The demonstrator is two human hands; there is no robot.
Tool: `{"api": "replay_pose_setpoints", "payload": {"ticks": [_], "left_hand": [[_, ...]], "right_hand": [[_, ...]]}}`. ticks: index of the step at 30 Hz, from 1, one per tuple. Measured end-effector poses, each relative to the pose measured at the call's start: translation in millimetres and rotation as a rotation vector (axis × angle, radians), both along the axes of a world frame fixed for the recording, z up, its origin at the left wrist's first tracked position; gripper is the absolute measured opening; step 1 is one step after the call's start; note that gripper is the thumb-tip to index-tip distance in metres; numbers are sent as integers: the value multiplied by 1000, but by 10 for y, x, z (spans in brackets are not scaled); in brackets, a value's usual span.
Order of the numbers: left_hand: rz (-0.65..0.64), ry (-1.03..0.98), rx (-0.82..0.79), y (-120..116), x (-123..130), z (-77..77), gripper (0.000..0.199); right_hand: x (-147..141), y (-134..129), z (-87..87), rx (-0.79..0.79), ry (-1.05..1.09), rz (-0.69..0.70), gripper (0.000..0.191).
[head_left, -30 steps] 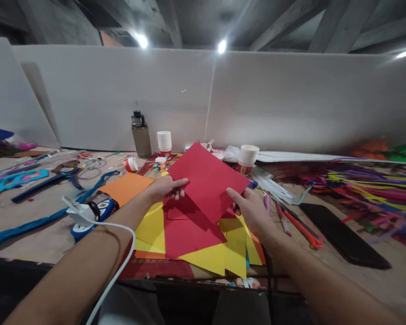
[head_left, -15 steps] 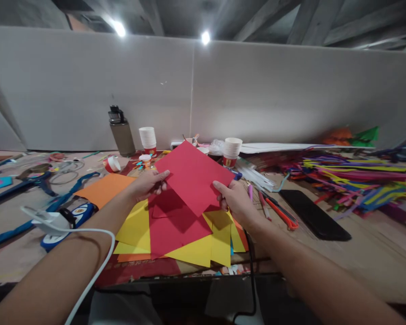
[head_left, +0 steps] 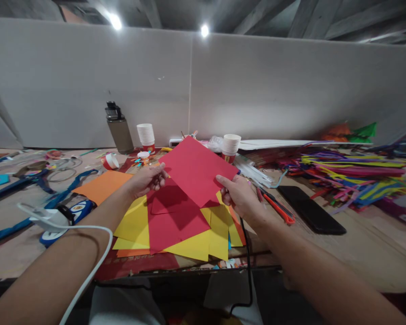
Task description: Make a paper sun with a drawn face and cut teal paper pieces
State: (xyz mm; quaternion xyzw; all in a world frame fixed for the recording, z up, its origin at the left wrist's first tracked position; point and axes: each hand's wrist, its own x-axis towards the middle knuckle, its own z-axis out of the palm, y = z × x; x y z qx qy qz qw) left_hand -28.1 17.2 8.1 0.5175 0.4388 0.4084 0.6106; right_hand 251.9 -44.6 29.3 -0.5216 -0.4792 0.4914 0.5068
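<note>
A square red paper sheet (head_left: 196, 169) is held up, tilted, above the pile. My left hand (head_left: 150, 179) pinches its left corner, and my right hand (head_left: 235, 192) grips its right side with the thumb on top. Beneath it lies another red sheet (head_left: 176, 230) on several yellow sheets (head_left: 131, 223), with orange edges poking out. An orange sheet (head_left: 104, 187) lies to the left, partly behind my left forearm.
A dark phone (head_left: 311, 210), orange-handled scissors (head_left: 280, 210) and colourful strips (head_left: 352, 167) lie to the right. Behind stand a bottle (head_left: 119, 133) and stacked cups (head_left: 145, 135) (head_left: 231, 145). A white cable (head_left: 104, 239) crosses my left forearm.
The held red sheet has shifted slightly right and up, with its right corner farther from the pile. Both hands keep their hold. The whole view has shifted a little.
</note>
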Motion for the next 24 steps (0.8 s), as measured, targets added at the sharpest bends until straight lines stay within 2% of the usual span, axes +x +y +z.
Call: {"api": "replay_pose_setpoints", "payload": {"ticks": [5, 15, 19, 24], "left_hand": [[7, -9, -13, -2, 0, 15, 30], [37, -32, 11, 1, 0, -1, 24], [54, -29, 4, 1, 1, 13, 23], [56, -57, 32, 2, 0, 23, 23]], "right_hand": [[353, -31, 148, -20, 25, -93, 21], [1286, -109, 235, -162, 81, -416, 24], [1520, -102, 270, -157, 66, -536, 30], [1750, -49, 213, -208, 3, -642, 30]]}}
